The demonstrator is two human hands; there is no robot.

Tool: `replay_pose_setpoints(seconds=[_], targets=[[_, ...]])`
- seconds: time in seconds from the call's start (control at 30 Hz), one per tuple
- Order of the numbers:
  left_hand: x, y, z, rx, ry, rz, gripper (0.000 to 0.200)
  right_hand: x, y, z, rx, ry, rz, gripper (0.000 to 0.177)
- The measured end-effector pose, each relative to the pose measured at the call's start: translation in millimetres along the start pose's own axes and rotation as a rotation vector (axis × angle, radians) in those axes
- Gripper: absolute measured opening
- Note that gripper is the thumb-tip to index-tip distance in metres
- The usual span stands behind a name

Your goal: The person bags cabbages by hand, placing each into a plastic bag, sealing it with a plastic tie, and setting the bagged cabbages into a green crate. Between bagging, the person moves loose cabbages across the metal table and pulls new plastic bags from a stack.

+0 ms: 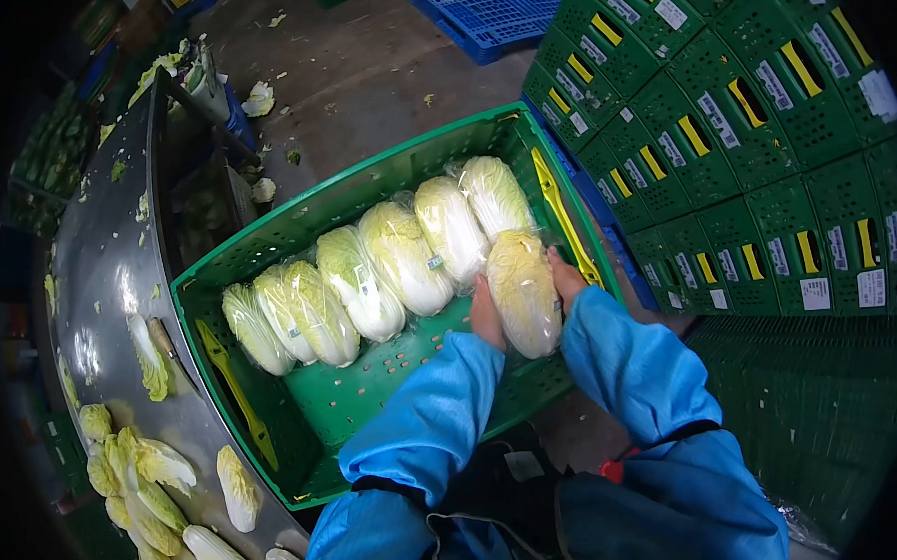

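Note:
Between my two hands is a plastic-wrapped napa cabbage (pixel 525 295), at the right end of a green crate (pixel 364 189). My left hand (pixel 487 316) presses against its left side, and my right hand (pixel 566 277) holds its right side, fingers partly hidden. Several more wrapped napa cabbages (pixel 361 284) lie side by side in a row along the crate's far side. One wrapped cabbage (pixel 495 193) rests just beyond the held one. Yellow handles (pixel 235 394) are set in both short ends of the crate.
On the left, a metal table (pixel 117 254) carries a knife (pixel 166 342), loose leaves and several unwrapped cabbages (pixel 220 555). Stacked green crates (pixel 743 157) rise on the right. A blue pallet (pixel 497 13) lies on the floor behind, with leaf scraps (pixel 258 100) scattered nearby.

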State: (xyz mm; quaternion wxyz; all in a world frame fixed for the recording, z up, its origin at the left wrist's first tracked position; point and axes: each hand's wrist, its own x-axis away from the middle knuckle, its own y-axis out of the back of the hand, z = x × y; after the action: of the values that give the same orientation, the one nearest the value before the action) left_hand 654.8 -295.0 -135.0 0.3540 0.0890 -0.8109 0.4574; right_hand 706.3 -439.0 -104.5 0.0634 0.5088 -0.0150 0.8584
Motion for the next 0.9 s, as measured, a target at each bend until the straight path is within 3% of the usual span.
replay_pose_setpoints(seconds=[0.1,0.17,0.2,0.23,0.27,0.3,0.33,0.4,0.43,0.47,0.5,0.53,0.57,0.6,0.67,0.73,0.8,0.87,0.9], targets=[[1,13,8,0.043,-0.02,0.034,0.06,49,0,-13,0.019,0.162,0.046,0.061],[-10,22,20,0.032,-0.03,0.238,0.057,63,15,-36,0.82,0.74,-0.388,0.066],[13,-5,4,0.134,0.018,0.283,0.049,85,8,-29,0.791,0.82,-0.277,0.065],[-44,24,30,-0.652,-0.412,0.366,0.041,91,-3,-21,0.921,0.953,-0.247,0.061],[-50,19,33,-0.455,-0.338,0.353,0.045,68,-1,-24,0.974,1.068,-0.159,0.06],[-56,13,36,-0.255,-0.272,0.332,0.05,37,7,-31,1.165,1.083,-0.258,0.057],[-47,12,26,-0.245,-0.34,0.251,0.05,20,13,-28,1.16,1.149,-0.25,0.057],[-20,16,3,-0.689,-0.204,0.084,0.062,25,21,-4,1.132,0.973,-0.159,0.055],[-11,22,-1,-0.887,-0.105,-0.013,0.069,6,42,0,1.041,1.015,-0.082,0.051],[-14,38,-1,-0.965,-0.1,-0.09,0.081,43,28,21,1.236,0.96,-0.141,0.046],[-17,53,1,-1.041,-0.089,-0.167,0.093,35,32,26,1.055,1.067,-0.077,0.041],[9,64,-22,-1.055,-0.148,-0.123,0.084,56,8,31,0.875,1.1,-0.001,0.037],[38,73,-44,-1.045,-0.284,-0.162,0.077,71,-17,42,0.881,1.113,0.147,0.036],[85,81,-74,-0.903,-0.333,-0.117,0.066,79,-44,44,0.946,1.149,0.203,0.034],[182,110,-117,-0.692,-0.594,-0.08,0.05,116,-128,26,0.752,0.859,0.377,0.032],[288,153,-129,-0.365,-0.871,-0.178,0.037,141,-217,-10,0.826,0.913,0.699,0.033],[394,207,-106,-0.255,-1.069,-0.512,0.034,209,-301,-71,0.915,0.939,1.029,0.033],[494,255,-51,-0.222,-1.105,-0.915,0.035,286,-360,-148,0.995,0.904,1.35,0.031],[534,274,-13,-0.066,-1.187,-1.048,0.033,319,-380,-189,1.045,0.843,1.476,0.029]])
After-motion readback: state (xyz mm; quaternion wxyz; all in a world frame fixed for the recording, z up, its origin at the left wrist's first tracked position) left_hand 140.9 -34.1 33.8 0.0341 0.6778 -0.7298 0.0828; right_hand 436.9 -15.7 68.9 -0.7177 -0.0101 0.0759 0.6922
